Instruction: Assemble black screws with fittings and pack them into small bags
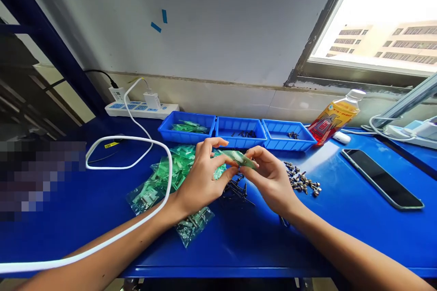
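Observation:
My left hand (201,177) and my right hand (269,177) meet over the middle of the blue table (341,218). Both pinch the same small green plastic bag (239,158), one at each end. Under and left of my left hand lies a heap of similar green bags (164,182) with small metal parts inside. Black screws (235,188) lie loose below the hands. Silver screws (302,180) are scattered just right of my right hand.
Three blue trays stand at the back: the left (187,128) holds green bags, the middle (241,132) black screws, the right (287,135) silver ones. A phone (380,178), a bottle (336,118), a power strip (141,109) and a white cable (136,138) are also here.

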Available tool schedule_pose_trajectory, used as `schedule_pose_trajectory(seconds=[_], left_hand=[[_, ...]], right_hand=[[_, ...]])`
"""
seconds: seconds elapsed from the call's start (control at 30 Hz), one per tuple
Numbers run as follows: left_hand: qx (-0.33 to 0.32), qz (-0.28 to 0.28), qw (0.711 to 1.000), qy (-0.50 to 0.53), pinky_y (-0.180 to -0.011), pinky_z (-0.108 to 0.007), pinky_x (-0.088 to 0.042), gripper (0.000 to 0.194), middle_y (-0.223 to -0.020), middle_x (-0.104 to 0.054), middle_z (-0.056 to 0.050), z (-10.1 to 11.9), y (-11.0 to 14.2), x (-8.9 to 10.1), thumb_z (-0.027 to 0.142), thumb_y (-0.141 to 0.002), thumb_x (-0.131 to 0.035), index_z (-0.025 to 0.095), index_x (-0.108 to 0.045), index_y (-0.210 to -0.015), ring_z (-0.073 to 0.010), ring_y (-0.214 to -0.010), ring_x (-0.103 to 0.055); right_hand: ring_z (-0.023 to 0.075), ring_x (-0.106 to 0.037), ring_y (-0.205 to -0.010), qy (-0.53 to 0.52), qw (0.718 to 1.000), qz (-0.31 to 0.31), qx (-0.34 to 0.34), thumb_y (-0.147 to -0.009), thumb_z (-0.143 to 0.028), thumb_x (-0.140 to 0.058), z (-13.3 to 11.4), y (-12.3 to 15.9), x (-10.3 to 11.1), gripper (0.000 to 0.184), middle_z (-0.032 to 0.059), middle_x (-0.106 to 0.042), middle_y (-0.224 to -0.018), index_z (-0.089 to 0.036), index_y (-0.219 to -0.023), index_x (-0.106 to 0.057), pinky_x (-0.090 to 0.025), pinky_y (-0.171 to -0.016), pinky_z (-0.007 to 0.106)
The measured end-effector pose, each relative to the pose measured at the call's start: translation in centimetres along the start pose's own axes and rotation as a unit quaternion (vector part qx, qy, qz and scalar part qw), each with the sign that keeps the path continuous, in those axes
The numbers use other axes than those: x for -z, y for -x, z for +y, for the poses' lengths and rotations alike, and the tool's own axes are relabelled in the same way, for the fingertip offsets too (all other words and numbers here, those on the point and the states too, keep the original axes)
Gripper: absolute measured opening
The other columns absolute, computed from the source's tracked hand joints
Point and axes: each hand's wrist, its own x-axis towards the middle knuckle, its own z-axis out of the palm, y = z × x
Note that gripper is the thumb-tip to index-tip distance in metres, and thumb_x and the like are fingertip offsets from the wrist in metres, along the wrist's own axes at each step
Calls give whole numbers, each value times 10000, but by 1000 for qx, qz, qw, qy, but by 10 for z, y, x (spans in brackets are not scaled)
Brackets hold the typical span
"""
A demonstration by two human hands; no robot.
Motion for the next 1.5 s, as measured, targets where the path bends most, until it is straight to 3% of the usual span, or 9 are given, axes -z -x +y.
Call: schedule_pose_trajectory(seconds=[0.17,0.3,0.5,0.63,0.77,1.0,1.17,1.33,1.5], left_hand=[[156,-54,946,278,-752,-312,-446,391,-778,-540,-35,6,-6,4,507,-862,-437,170,-606,-759,-173,-778,-513],[204,-44,914,347,-680,-260,-423,252,-732,-594,-10,6,-10,-2,407,-755,-608,156,-621,-772,-142,-701,-520],[120,54,966,221,-632,-235,-425,126,-713,-567,19,0,-7,-9,276,-745,-619,189,-550,-804,-128,-664,-537],[-35,46,996,69,-713,-253,-445,35,-824,-590,-12,-1,-1,-8,177,-791,-564,200,-563,-765,-139,-750,-548],[-131,39,991,6,-842,-314,-453,76,-957,-577,-44,1,5,-7,145,-795,-564,208,-607,-789,-175,-926,-540],[-13,10,994,112,-898,-359,-464,143,-1257,-442,-77,-3,4,-4,267,-734,-664,195,-598,-838,-244,-1161,-470],[101,16,961,258,-726,-296,-502,439,-885,-606,-28,-6,-5,-4,268,-750,-627,190,-461,-1148,-153,-793,-611],[58,38,989,131,-682,-274,-484,216,-834,-642,-32,-9,-15,7,303,-730,-628,173,-598,-900,-169,-780,-607],[-3,178,977,-117,-825,-341,-486,45,-864,-611,-34,-47,-47,45,193,-728,-548,220,-567,-758,-198,-872,-584]], right_hand=[[148,-565,-781,217,944,7,247,-748,-69,-537,4,-1,2,162,7,-559,-761,-223,-703,-560,-490,-726,327],[190,-568,-924,321,891,15,320,-746,-32,-466,4,-1,1,235,31,-596,-832,-231,-705,-585,-466,-834,406],[193,-540,-878,285,943,40,168,-761,-206,-549,3,-5,0,91,41,-622,-847,-209,-753,-640,-438,-827,385],[152,-517,-669,191,981,32,-5,-828,-454,-462,-1,-7,-1,372,19,-566,-652,-175,-617,-589,-432,-628,300],[104,-476,-547,92,994,10,-52,-771,-436,-547,-5,-4,-6,309,-10,-534,-580,-164,-625,-556,-388,-500,232],[96,-520,-552,50,999,-8,0,-778,-360,-568,-5,-1,-5,222,3,-594,-616,-156,-700,-609,-442,-511,216],[88,-494,-547,65,998,-18,10,-799,-404,-557,-1,-2,-4,275,-9,-556,-595,-158,-686,-609,-430,-513,215],[97,-510,-591,76,997,-24,11,-840,-429,-463,2,-4,-5,320,-6,-556,-627,-164,-746,-616,-434,-557,224],[97,-508,-582,152,988,-10,11,-837,-352,-450,3,-7,-4,256,-3,-572,-654,-157,-794,-612,-410,-536,221]])
